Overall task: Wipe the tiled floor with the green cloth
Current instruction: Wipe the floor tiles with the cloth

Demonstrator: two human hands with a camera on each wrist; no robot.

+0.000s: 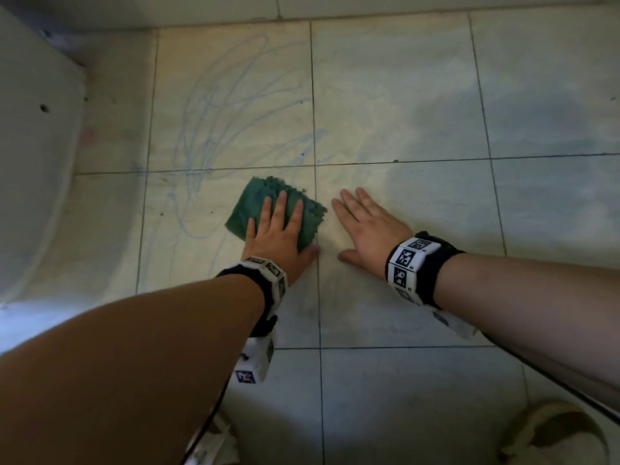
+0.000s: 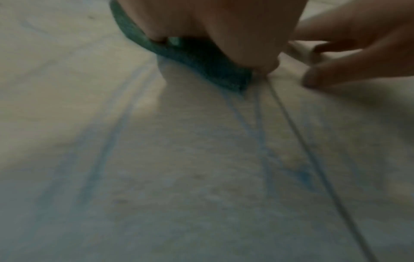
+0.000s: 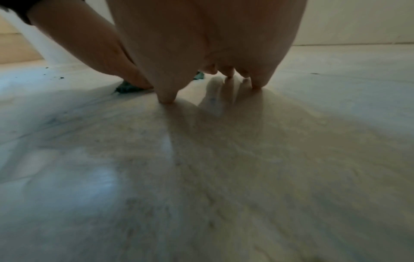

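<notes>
A folded green cloth [image 1: 258, 203] lies on the pale tiled floor [image 1: 402, 112], just left of a grout line. My left hand [image 1: 278, 229] presses flat on the cloth with straight fingers; from the left wrist the cloth [image 2: 201, 60] shows as a green edge under the palm. My right hand [image 1: 365, 223] rests flat on the bare tile to the right of the cloth, fingers spread. In the right wrist view its fingertips [image 3: 167, 99] touch the floor [image 3: 224, 159]. Blue scribble marks [image 1: 214, 129] cover the tiles ahead and to the left of the cloth.
A white curved fixture [image 1: 33, 162] stands at the left. The wall base [image 1: 302, 8] runs along the far edge. A round brownish object [image 1: 557, 434] sits at the bottom right. Small dark crumbs [image 3: 53, 77] lie on the floor.
</notes>
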